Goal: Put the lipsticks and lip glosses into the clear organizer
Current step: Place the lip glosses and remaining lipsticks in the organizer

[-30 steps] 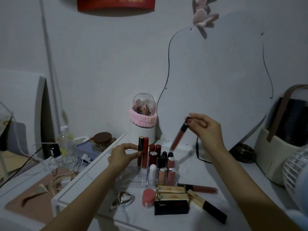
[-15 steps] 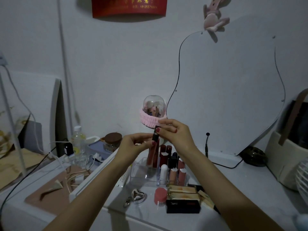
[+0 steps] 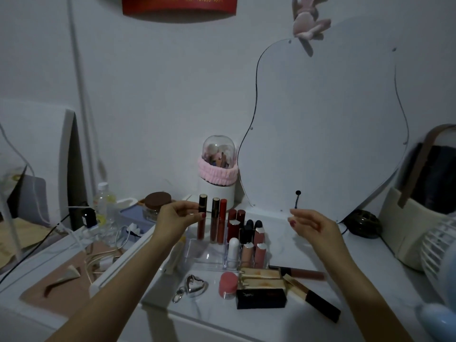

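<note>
The clear organizer [image 3: 204, 257] stands mid-table with several lipsticks and glosses upright in it. My left hand [image 3: 176, 217] pinches a dark red lip gloss with a black cap [image 3: 201, 219], held upright at the organizer's back left corner, beside two other tall glosses [image 3: 218, 223]. My right hand [image 3: 312, 227] hovers open and empty to the right of the organizer. On the table in front lie a brown lip gloss [image 3: 299, 273], gold lipstick boxes [image 3: 262, 278], a black box [image 3: 261, 298], a gold-and-black lipstick [image 3: 312, 296] and a pink-capped jar [image 3: 228, 283].
A curvy mirror [image 3: 320, 124] leans on the wall behind. A domed white holder with a pink band [image 3: 217, 176] stands at the back. A silver heart keyring [image 3: 193, 287] lies front left. A fan [image 3: 441, 245] and a cream case [image 3: 419, 201] stand right; cables and bottles lie left.
The gloss passed from my right hand to my left, which lowered it upright to the organizer's back left. My right hand let go and drew away to the right.
</note>
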